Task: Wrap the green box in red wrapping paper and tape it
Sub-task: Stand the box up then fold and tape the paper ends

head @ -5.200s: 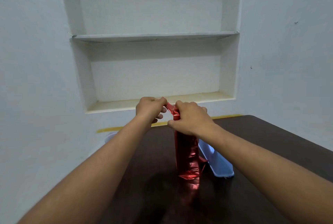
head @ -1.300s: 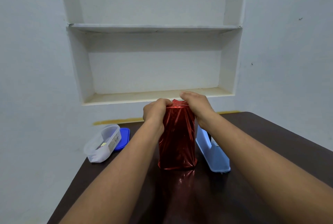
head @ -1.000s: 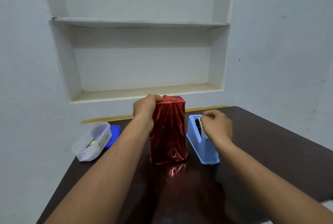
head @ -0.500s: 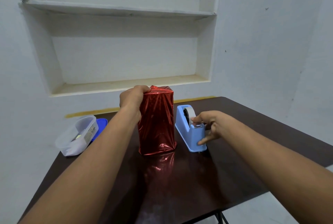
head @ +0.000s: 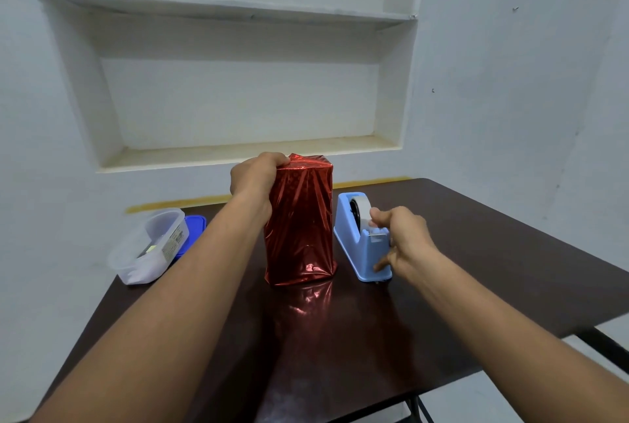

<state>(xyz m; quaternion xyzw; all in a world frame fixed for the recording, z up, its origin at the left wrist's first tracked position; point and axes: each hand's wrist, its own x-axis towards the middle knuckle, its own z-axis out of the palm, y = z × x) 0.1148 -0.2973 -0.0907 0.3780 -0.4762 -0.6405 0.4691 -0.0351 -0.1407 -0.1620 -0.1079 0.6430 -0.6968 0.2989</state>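
At the centre of the frame, a tall box wrapped in shiny red foil paper point(head: 301, 223) stands upright on the dark brown desk point(head: 476, 252). The left hand point(head: 253, 177) grips its upper left edge. Just to its right, the right hand point(head: 403, 240) pinches tape at the light blue plastic tape dispenser point(head: 360, 239).

The wrapped box point(head: 299, 222) stands upright at the table's point(head: 510, 252) centre. At its 3 o'clock, just beside it, sits the tape dispenser point(head: 360, 239). At its 9 o'clock, well apart, a tub point(head: 149, 247) lies tilted near the table's left edge, a lid point(head: 194, 227) behind it. At 12 o'clock, behind the table, a wall niche point(head: 238, 99) with a shelf point(head: 221, 9)
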